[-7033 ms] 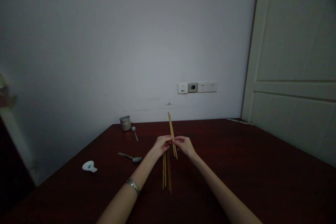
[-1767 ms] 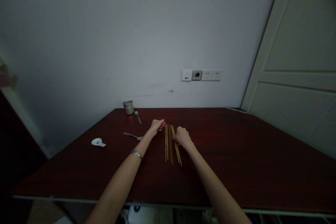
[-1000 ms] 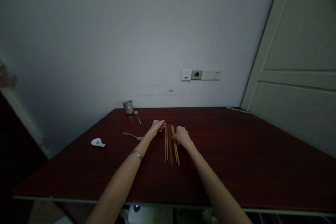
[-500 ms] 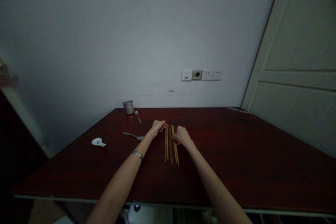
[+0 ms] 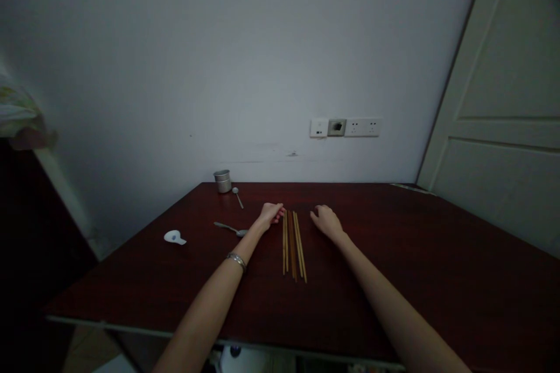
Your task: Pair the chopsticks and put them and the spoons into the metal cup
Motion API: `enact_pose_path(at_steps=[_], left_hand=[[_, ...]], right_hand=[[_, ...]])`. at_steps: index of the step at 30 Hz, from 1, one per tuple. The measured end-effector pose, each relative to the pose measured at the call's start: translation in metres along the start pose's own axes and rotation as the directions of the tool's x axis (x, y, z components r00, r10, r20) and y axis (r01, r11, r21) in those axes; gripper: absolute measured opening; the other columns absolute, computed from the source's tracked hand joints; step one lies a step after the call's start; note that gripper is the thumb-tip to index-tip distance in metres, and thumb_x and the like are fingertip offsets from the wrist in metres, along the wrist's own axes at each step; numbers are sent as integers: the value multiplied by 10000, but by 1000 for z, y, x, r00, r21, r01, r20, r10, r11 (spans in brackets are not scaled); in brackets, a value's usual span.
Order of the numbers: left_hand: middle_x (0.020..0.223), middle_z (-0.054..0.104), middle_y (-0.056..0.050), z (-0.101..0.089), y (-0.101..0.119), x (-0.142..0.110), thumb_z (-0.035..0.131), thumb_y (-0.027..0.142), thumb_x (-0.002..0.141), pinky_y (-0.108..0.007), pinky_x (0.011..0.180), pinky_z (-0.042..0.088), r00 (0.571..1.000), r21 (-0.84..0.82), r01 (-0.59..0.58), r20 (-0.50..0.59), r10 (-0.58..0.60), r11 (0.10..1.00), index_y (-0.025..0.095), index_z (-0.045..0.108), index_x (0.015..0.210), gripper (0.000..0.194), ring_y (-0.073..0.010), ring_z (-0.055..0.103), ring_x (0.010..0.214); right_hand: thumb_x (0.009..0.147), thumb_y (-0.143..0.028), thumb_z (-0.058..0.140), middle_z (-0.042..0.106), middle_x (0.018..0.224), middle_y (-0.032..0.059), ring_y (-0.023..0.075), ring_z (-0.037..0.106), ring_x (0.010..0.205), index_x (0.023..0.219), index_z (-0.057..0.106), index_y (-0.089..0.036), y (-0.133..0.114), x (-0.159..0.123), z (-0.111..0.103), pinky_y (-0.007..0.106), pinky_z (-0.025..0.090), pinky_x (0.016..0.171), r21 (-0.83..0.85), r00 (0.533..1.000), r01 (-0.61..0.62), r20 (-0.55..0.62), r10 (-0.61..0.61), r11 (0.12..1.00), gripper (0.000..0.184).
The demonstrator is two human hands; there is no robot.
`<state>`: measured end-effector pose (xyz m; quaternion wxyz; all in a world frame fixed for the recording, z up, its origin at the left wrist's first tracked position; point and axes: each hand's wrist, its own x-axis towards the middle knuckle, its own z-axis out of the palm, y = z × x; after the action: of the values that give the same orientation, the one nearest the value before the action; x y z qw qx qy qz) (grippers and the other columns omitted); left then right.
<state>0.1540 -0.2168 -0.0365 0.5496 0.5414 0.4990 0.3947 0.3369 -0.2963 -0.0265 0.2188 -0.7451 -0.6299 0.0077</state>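
Note:
Several wooden chopsticks (image 5: 300, 247) lie side by side on the dark red table (image 5: 420, 280), pointing away from me; the middle ones are darker brown. My left hand (image 5: 272, 213) is at the far end of the leftmost chopstick, thumb and fingers closed around its tip. To the right of the row, apart from it, my right hand (image 5: 327, 221) hovers low over or rests on the table. Its fingers are loosely bent and a little apart, and nothing shows in them.
Left of my left forearm lie a metal spoon (image 5: 225, 226), partly hidden by the arm, and a white soup spoon (image 5: 175, 237). Farther back are a metal cup (image 5: 223, 181) and a small spoon (image 5: 238, 197). Wall sockets (image 5: 362, 127) sit above the table's back edge.
My right hand has let go of the chopsticks on the right side and moved off to the right. My left hand stays at the row's far end. The view has shifted slightly left.

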Motion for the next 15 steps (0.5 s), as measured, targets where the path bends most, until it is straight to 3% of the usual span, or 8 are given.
enact_pose_path(at_steps=[6, 15], left_hand=[[478, 477, 21, 2, 4, -6, 507, 281, 782, -163, 369, 259, 1000, -4, -9, -14, 9, 1000, 80, 595, 649, 257, -26, 352, 369], [548, 508, 22, -7, 32, -4, 478, 301, 803, -146, 390, 284, 999, 49, -42, 14, 42, 998, 93, 626, 767, 257, -13, 378, 392]], right_hand=[[847, -313, 386, 500, 1222, 190, 223, 416, 1177, 1169, 506, -23, 34, 3, 15, 279, 291, 976, -56, 995, 103, 8, -103, 993, 450], [850, -311, 321, 524, 1190, 202, 255, 432, 1161, 1112, 558, -29, 41, 8, 27, 327, 318, 952, -118, 980, 195, -14, -198, 974, 452]])
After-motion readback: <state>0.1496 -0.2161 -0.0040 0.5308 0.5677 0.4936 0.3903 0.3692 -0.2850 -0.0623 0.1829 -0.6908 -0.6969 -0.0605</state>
